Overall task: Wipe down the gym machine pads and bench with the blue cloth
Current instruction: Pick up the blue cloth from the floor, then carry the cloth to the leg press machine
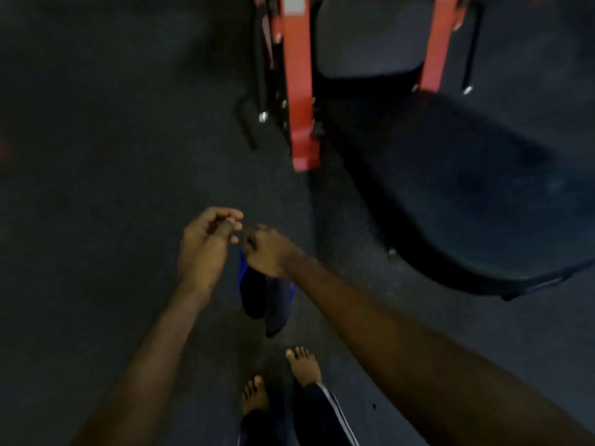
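The floor [112, 140] was dark, speckled rubber matting in dim light, and the whole picture was soft with blur. At the top of the head view stood one gym machine with two red uprights [297, 75] in plain sight. One dark back pad [367, 37] was set upright between them. Below and to the right of it spread one broad dark bench [467, 194], tilted across the frame. Two black bars with shiny tips [263, 115] hung, one on either side of the frame.

Two bare arms reached forward and down from the bottom corners and met near the middle. The left hand [206, 243] was turned palm inward, its fingers [235, 220] curled toward the thumb, just beside the right hand [265, 252]. Whether its grip had caught any of the fabric could not be told. The right hand's grip was closed, knuckles up, on the top of the one blue cloth [257, 294]. The cloth hung limp beneath that hand, above the floor and well apart from the bench and the back pad.

Two bare feet [304, 365] stood on the floor below the cloth, under dark trouser legs [322, 413] with white side stripes.
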Tool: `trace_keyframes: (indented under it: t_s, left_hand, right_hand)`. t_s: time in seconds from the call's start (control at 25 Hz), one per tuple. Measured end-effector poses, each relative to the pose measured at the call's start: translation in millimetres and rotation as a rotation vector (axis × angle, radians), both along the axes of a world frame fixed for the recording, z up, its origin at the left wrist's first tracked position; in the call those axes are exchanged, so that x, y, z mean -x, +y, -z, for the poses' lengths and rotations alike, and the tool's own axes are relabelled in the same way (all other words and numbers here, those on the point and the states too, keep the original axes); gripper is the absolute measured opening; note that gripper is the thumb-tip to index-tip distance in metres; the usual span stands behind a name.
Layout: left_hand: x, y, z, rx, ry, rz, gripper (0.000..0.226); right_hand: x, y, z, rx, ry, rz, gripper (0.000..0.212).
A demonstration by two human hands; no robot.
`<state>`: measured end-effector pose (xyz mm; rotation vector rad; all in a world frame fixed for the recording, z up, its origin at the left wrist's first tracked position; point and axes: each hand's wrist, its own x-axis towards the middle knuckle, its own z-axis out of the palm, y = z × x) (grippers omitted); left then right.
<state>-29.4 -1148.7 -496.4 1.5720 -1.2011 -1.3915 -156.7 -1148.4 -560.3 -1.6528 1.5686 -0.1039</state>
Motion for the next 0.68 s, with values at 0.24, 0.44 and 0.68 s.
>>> trace_keyframes:
  t_s: [0.24,0.44,0.68]
  left_hand:
    - [37.1,-18.3,-237.0,0.195,0.046,0.171,0.023]
    - [70.0,-32.2,-392.0,0.365,0.004,0.303,0.028]
    - [94.0,-47.7,-539.6,0.493,-0.073,0.436,0.031]
  right_hand:
    - [64.4,5.3,-264.5,0.016,-0.006,0.086,0.040]
    - [116.1,2.0,-447.5,0.216,0.101,0.110,0.053]
    - [168.1,-11.2,-628.7,0.494,0.280,0.043,0.032]
